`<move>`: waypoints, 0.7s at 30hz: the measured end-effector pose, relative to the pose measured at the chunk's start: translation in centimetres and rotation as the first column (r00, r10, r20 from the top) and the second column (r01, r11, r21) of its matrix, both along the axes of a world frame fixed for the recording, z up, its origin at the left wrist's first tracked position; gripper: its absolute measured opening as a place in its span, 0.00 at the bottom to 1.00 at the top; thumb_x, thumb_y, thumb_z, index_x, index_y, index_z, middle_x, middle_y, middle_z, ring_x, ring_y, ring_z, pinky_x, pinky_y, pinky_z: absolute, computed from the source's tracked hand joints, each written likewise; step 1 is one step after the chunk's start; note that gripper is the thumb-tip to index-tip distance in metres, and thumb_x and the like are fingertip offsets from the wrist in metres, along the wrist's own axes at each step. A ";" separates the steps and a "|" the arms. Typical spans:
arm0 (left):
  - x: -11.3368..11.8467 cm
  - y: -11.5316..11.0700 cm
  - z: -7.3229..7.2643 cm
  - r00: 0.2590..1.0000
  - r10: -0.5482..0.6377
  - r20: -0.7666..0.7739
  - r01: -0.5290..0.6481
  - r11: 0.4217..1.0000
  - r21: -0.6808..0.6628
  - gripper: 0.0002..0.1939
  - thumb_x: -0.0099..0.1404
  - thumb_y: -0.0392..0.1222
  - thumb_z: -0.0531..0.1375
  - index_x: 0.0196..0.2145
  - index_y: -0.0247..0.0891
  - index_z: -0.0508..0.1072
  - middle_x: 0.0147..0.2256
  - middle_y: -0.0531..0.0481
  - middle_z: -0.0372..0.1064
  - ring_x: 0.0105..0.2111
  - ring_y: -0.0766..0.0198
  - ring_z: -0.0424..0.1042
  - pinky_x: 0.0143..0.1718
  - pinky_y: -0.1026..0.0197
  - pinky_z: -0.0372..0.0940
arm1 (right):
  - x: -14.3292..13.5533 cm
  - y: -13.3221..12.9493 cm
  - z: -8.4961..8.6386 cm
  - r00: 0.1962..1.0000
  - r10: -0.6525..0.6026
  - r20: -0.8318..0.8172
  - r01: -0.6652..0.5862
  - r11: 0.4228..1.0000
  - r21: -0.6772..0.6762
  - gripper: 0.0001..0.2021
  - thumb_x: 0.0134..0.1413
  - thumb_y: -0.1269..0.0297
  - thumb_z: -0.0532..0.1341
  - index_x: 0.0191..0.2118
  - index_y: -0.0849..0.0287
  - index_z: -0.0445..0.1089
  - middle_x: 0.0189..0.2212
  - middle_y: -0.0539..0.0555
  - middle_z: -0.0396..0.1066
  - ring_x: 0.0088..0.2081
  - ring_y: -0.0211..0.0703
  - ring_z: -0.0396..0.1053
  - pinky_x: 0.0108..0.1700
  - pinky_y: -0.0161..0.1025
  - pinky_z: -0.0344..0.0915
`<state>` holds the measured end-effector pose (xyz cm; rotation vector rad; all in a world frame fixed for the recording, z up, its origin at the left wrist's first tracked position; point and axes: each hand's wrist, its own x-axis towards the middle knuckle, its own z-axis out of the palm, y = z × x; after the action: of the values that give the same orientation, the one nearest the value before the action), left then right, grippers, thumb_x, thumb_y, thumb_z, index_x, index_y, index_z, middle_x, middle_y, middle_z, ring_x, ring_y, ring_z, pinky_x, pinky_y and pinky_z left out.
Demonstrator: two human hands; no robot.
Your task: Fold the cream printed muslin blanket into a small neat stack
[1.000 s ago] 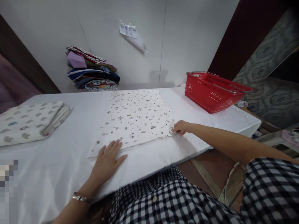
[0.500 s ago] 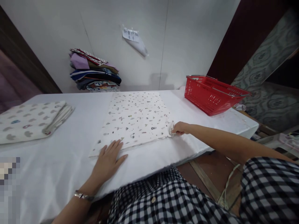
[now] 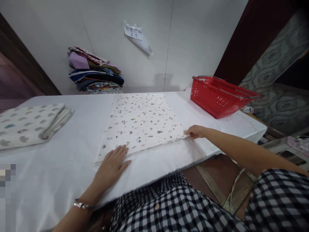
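A white cloth printed with small grey and dark motifs lies spread flat on the table in front of me. My left hand rests flat on its near left edge, fingers stretched out. At the near right corner, my right hand pinches the cloth between thumb and fingers and holds that corner pulled out to a point. The cloth's near edge runs fairly straight between both hands, and its layers show there.
A red plastic basket stands at the back right. On the left lies a folded cloth with grey shapes. A stack of folded fabrics sits behind the white-covered table, against a wall bearing a paper sign.
My right hand has moved to the right, drawing out the cloth's corner, which was bunched up and now looks smoother. My left hand stays flat on the near left edge.
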<state>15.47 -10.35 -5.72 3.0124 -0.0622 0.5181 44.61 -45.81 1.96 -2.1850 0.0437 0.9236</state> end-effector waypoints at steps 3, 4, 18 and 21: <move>0.0 0.0 0.0 1.000 -0.007 -0.023 0.007 1.000 0.010 0.29 0.67 0.56 0.45 0.60 0.39 0.59 0.60 0.43 0.56 0.60 0.52 0.55 0.59 0.45 0.54 | -0.1 -0.9 -0.5 1.000 0.012 -0.024 -0.011 1.000 0.013 0.12 0.43 0.70 0.69 0.23 0.61 0.63 0.15 0.47 0.63 0.18 0.33 0.63 0.23 0.31 0.66; 0.0 0.0 0.1 1.000 -0.003 -0.024 0.004 1.000 0.016 0.29 0.67 0.56 0.45 0.60 0.38 0.59 0.60 0.42 0.56 0.60 0.52 0.55 0.59 0.45 0.54 | -0.2 -1.0 -0.7 1.000 0.018 -0.004 -0.018 1.000 0.023 0.12 0.42 0.70 0.69 0.23 0.60 0.63 0.16 0.47 0.63 0.19 0.33 0.64 0.23 0.31 0.66; 0.9 -1.0 1.6 0.999 0.023 -0.028 -0.022 0.999 0.035 0.28 0.67 0.57 0.46 0.56 0.36 0.64 0.58 0.40 0.60 0.58 0.49 0.59 0.56 0.43 0.57 | -3.9 -2.7 -3.4 0.642 0.354 0.680 -0.175 0.931 -0.320 0.10 0.53 0.55 0.60 0.33 0.57 0.65 0.27 0.49 0.68 0.29 0.38 0.64 0.31 0.34 0.57; 2.9 -3.7 3.0 0.999 -0.036 -0.031 0.036 0.999 0.000 0.25 0.67 0.55 0.49 0.55 0.38 0.65 0.57 0.42 0.61 0.57 0.50 0.60 0.57 0.43 0.56 | -5.0 -3.1 -3.7 0.462 0.363 0.809 -0.224 0.930 -0.290 0.10 0.58 0.58 0.55 0.39 0.57 0.68 0.35 0.53 0.70 0.36 0.42 0.67 0.37 0.38 0.62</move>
<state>18.34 -14.05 -2.67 3.0125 -0.1149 0.4683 39.62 -48.90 -1.78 -2.6033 -0.8088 -0.1299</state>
